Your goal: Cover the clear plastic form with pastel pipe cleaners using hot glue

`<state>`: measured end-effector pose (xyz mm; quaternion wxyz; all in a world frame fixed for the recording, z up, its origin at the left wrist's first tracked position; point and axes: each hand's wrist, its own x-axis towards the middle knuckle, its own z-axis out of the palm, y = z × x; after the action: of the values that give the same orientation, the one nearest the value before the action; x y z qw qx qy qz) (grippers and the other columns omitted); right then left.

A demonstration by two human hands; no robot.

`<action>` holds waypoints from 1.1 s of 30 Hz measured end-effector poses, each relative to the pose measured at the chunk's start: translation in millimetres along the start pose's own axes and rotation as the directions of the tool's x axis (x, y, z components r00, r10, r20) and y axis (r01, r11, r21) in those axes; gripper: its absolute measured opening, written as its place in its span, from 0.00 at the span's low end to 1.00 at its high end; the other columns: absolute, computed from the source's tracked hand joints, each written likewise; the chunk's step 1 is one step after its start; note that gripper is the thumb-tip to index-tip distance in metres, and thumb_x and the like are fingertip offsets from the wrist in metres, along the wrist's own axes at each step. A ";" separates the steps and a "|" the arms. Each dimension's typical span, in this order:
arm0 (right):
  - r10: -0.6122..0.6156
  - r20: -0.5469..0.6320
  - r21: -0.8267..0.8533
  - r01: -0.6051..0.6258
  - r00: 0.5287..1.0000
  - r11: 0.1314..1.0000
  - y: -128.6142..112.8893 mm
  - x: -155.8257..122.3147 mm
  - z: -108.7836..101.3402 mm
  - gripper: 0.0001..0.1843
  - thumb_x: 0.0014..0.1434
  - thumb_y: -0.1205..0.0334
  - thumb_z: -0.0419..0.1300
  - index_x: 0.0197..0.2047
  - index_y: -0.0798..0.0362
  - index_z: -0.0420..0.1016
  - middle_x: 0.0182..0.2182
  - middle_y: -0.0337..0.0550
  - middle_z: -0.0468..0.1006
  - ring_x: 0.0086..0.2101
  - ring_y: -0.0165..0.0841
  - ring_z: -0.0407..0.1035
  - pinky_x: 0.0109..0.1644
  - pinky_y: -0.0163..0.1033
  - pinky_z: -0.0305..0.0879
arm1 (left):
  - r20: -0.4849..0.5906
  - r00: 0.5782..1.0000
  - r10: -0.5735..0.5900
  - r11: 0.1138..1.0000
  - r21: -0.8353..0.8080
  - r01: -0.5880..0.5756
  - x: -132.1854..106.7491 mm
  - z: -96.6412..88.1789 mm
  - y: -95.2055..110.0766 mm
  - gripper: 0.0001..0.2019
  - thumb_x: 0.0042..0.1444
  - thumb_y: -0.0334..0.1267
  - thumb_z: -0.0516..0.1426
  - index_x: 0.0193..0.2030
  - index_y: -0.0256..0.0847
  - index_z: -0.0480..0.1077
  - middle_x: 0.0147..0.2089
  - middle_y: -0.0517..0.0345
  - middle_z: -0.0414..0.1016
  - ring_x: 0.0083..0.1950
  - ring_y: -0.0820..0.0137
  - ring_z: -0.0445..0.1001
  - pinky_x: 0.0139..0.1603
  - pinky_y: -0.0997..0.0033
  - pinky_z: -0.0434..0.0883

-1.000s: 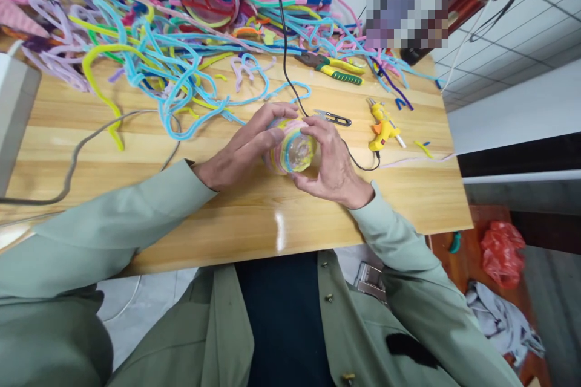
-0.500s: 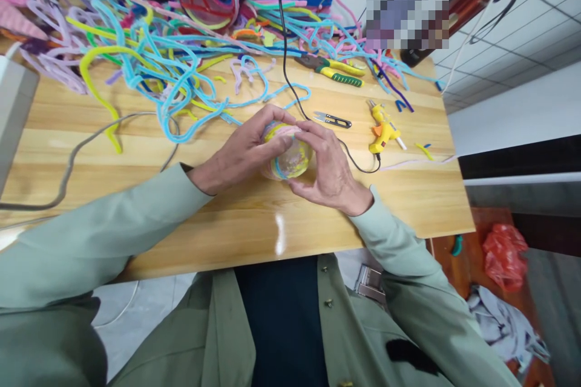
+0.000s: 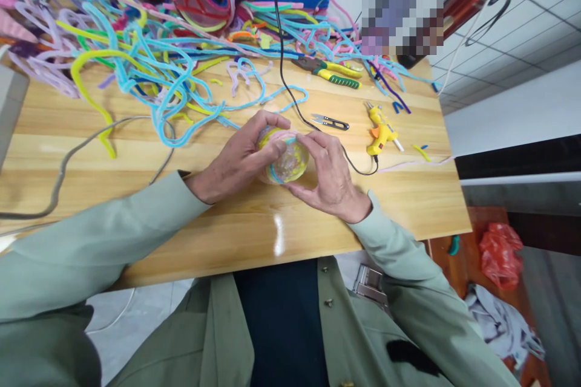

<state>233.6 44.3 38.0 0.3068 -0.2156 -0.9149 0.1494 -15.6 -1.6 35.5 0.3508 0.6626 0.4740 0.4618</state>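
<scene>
Fingers [image 3: 273, 120] of left hand [image 3: 236, 157] and right hand [image 3: 333, 180], curved wide, hold a clear, colour-banded object [image 3: 293, 163].

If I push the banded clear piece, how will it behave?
The banded clear piece may roll, given its rounded outline. Probably light: its see-through end looks like thin plastic. Likely grippy along its fuzzy-looking pastel bands.

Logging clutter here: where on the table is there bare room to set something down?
Bare wood shows on the table from the left hand and right hand to the near edge, and beside the right sleeve, below the glue gun. Fuzzy sticks and pliers crowd the far side.
</scene>
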 end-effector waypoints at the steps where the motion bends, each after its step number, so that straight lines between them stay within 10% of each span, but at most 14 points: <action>1: -0.009 -0.005 -0.017 0.009 1.000 1.000 0.0 -0.1 0.2 0.48 0.68 0.46 0.73 0.83 0.41 0.56 0.66 0.59 0.77 0.64 0.61 0.76 0.69 0.73 0.77 | 0.002 1.000 0.003 1.000 -0.004 -0.003 -0.3 0.3 0.3 0.23 0.79 0.60 0.56 0.65 0.45 0.72 0.64 0.49 0.79 0.64 0.56 0.77 0.66 0.56 0.78; 19: -0.052 -0.054 -0.124 0.045 0.997 0.991 -4.6 1.6 -5.1 0.37 0.73 0.41 0.67 0.75 0.52 0.68 0.56 0.58 0.78 0.55 0.52 0.77 0.56 0.62 0.83 | 0.005 1.000 -0.017 1.000 -0.015 0.017 -1.4 0.6 6.2 0.23 0.79 0.61 0.56 0.64 0.45 0.72 0.65 0.49 0.79 0.67 0.56 0.77 0.69 0.55 0.78; 24: 0.006 -0.125 -0.034 -0.011 0.992 0.999 -6.7 6.5 -9.5 0.17 0.80 0.58 0.60 0.67 0.47 0.78 0.50 0.53 0.84 0.51 0.46 0.81 0.54 0.53 0.84 | -0.003 1.000 0.029 1.000 0.001 -0.029 -1.9 1.9 3.7 0.22 0.79 0.60 0.56 0.64 0.45 0.71 0.65 0.49 0.79 0.68 0.55 0.77 0.73 0.53 0.76; 33: -0.031 -0.244 -0.107 0.005 0.969 0.994 -4.3 9.1 -2.8 0.13 0.79 0.68 0.58 0.55 0.50 0.83 0.42 0.45 0.87 0.44 0.38 0.82 0.49 0.47 0.83 | 0.004 0.999 0.052 0.998 0.024 -0.052 -2.5 2.8 1.7 0.25 0.79 0.63 0.55 0.65 0.45 0.71 0.66 0.48 0.79 0.68 0.56 0.77 0.74 0.53 0.75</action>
<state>227.4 45.3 46.4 0.4071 -0.2401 -0.8784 0.0701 -12.7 -4.6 35.5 0.3313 0.6797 0.4614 0.4640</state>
